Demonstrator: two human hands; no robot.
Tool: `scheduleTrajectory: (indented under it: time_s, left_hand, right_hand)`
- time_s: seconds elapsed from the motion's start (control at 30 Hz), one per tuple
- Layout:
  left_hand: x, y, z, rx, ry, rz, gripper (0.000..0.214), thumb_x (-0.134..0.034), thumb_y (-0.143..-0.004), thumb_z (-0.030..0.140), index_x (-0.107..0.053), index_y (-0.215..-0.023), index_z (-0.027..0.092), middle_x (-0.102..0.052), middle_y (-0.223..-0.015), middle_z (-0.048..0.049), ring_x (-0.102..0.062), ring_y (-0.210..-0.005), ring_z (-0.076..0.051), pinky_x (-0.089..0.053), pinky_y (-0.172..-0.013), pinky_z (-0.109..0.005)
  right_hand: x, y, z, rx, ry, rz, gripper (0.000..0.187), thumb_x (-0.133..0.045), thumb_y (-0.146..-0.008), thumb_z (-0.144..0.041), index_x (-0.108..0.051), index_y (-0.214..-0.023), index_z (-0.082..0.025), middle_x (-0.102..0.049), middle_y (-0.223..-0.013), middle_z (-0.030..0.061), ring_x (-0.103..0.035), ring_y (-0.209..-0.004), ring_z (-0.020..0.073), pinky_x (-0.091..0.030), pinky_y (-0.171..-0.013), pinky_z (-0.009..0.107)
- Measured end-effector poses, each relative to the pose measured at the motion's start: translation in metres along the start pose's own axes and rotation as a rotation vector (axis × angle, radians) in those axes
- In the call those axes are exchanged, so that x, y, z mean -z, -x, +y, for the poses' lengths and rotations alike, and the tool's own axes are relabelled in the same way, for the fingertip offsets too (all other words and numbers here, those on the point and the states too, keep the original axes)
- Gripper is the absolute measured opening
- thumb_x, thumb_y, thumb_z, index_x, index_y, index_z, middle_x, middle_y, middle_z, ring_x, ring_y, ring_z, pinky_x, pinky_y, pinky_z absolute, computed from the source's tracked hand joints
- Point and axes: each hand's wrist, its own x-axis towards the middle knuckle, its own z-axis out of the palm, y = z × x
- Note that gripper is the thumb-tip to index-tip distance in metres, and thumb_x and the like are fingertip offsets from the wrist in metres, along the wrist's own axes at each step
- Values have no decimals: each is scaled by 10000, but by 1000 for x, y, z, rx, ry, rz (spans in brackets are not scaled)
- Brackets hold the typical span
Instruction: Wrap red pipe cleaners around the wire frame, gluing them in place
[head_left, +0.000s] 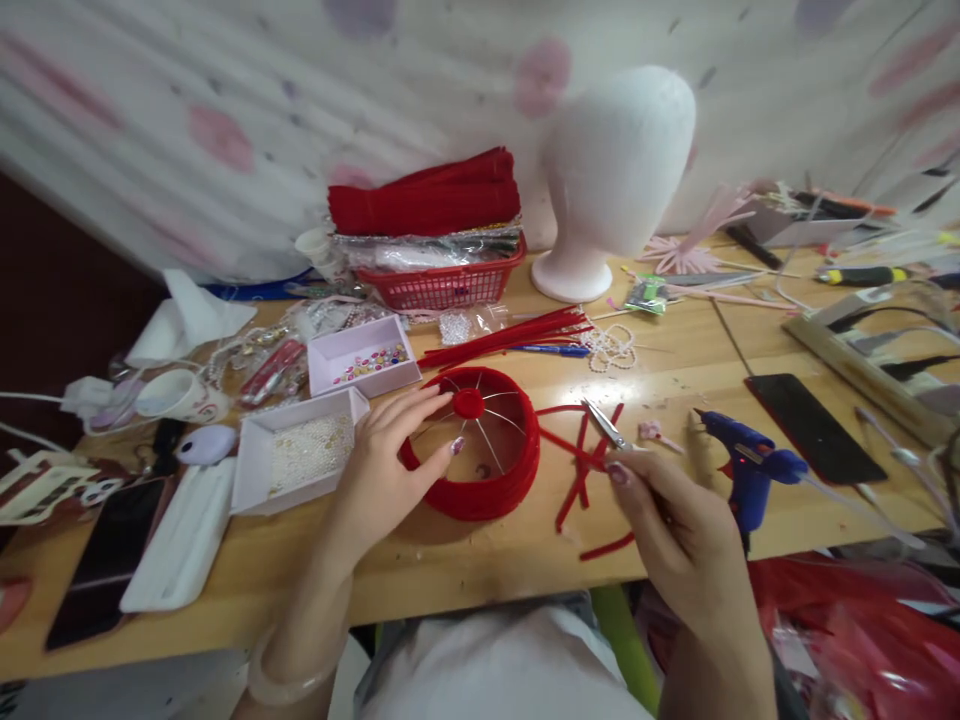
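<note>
A round red frame (484, 497), wrapped in fuzzy pipe cleaner, sits on the wooden table. Thin bare wires run across its open top to a small red disc (469, 403). My left hand (394, 465) lies over the frame's left rim, fingers stretched out and thumb apart. To the right of the frame, my right hand (679, 535) is closed, with a pair of scissors (604, 424) pointing out of it. Between its thumb and finger a red pipe cleaner (562, 443) is pinched, leading back to the frame. Cut red pieces (581, 475) lie beneath.
White boxes of beads (300, 485) and gems (364, 340) stand left. Behind are a red basket (450, 287), red pipe cleaners (502, 337) and a white foam head (619, 170). A blue glue gun (750, 465) and a phone (814, 428) lie right.
</note>
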Motion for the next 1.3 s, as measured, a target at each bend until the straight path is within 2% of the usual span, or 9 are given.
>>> scheduleTrajectory:
  time_s: [0.17, 0.3, 0.37, 0.47, 0.53, 0.67, 0.9, 1.07, 1.3]
  left_hand:
    - [19, 20, 11, 35, 179, 147, 197, -634, -983, 247, -751, -1142, 255, -785, -1126, -20, -725, -1045, -157, -577, -944, -285]
    - [20, 54, 27, 10, 340, -45, 213, -712, -932, 178, -769, -1117, 266, -791, -954, 14, -742, -809, -102, -592, -750, -167]
    - [16, 65, 27, 9, 359, -43, 179, -689, -936, 131, -782, -1034, 249, -790, -881, 20, -742, -753, -92, -583, -712, -145]
    - [8, 69, 12, -23, 271, 70, 219, -639, -955, 82, -776, -1040, 230, -773, -805, 23, -721, -701, -80, -559, -686, -142]
    - [4, 67, 0, -81, 154, 141, 239, -645, -956, 79, -767, -1117, 206, -765, -835, -1, -708, -719, -90, -548, -693, -170]
    - [-4, 59, -16, -159, 21, 147, 214, -650, -966, 103, -767, -1136, 160, -729, -813, -22, -683, -704, -108, -525, -666, -211]
    - [-8, 52, -18, -82, -8, 108, 154, -665, -950, 112, -783, -1006, 194, -755, -810, -3, -691, -689, -119, -514, -629, -218]
    - [-7, 50, -17, -78, -5, 115, 164, -652, -948, 107, -788, -977, 195, -765, -790, -2, -689, -662, -118, -518, -624, -219]
    - [-7, 50, -13, -93, 1, 119, 164, -643, -955, 118, -792, -980, 181, -767, -772, -11, -660, -607, -109, -507, -568, -208]
  right_hand:
    - [-9, -5, -18, 175, 19, -192, 171, -527, -1021, -204, -666, -922, -224, -649, -662, -37, -601, -547, 95, -429, -527, 195]
    - [-16, -5, -27, 291, 2, -305, 141, -532, -1023, -188, -664, -983, -219, -643, -680, -40, -617, -586, 92, -420, -545, 196]
    - [-19, -4, -29, 312, -7, -361, 151, -526, -1026, -189, -667, -978, -216, -653, -695, -36, -627, -605, 94, -427, -559, 197]
    - [-21, -3, -27, 268, -3, -386, 174, -514, -1035, -212, -670, -958, -214, -664, -688, -36, -628, -581, 91, -438, -544, 188]
    - [-20, -3, -23, 199, 29, -328, 190, -512, -1039, -240, -665, -930, -211, -647, -648, -40, -608, -533, 90, -435, -507, 184]
    - [-16, -3, -17, 126, 73, -252, 181, -514, -1033, -238, -656, -923, -220, -663, -651, -43, -618, -533, 87, -461, -513, 165]
    - [-15, -7, -15, 105, 54, -267, 159, -522, -1029, -227, -671, -975, -232, -675, -660, -55, -633, -539, 77, -478, -525, 142]
    - [-14, -14, -15, 166, 104, -258, 157, -536, -1021, -241, -673, -946, -227, -675, -651, -52, -613, -529, 76, -458, -511, 139]
    - [-14, -14, -11, 132, 70, -265, 161, -542, -1020, -250, -686, -957, -219, -681, -649, -36, -616, -533, 89, -460, -503, 154]
